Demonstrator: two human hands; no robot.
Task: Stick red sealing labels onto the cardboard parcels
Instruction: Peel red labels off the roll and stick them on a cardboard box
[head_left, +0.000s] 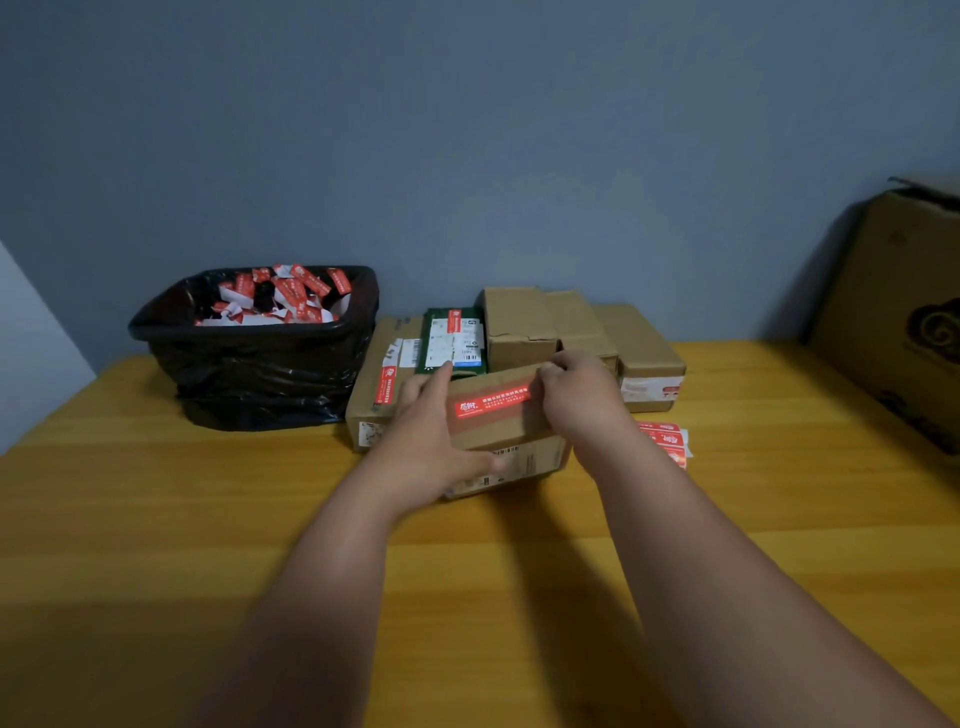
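Brown corrugated cardboard, matte and slightly scuffed: a flat oblong parcel sits tilted near the middle of the yellow wood-grain table, a red label lying lengthwise along its upper face, white print on it too blurred to read. Left hand spread flat, fingers extended, pressing the parcel's left end, index finger pointing toward the label's left tip; grips nothing. Right hand curled over the parcel's far right corner, fingertips pinching at the label's right end. Barcode sticker on the parcel's near side. Behind: a row of plain boxes, a green box with white shipping slips, a long box with a red strip. Right of the parcel, a sheet of red labels lies on the table. Left, a bin lined with glossy black plastic, heaped with red-and-white backing scraps. Large carton at far right.
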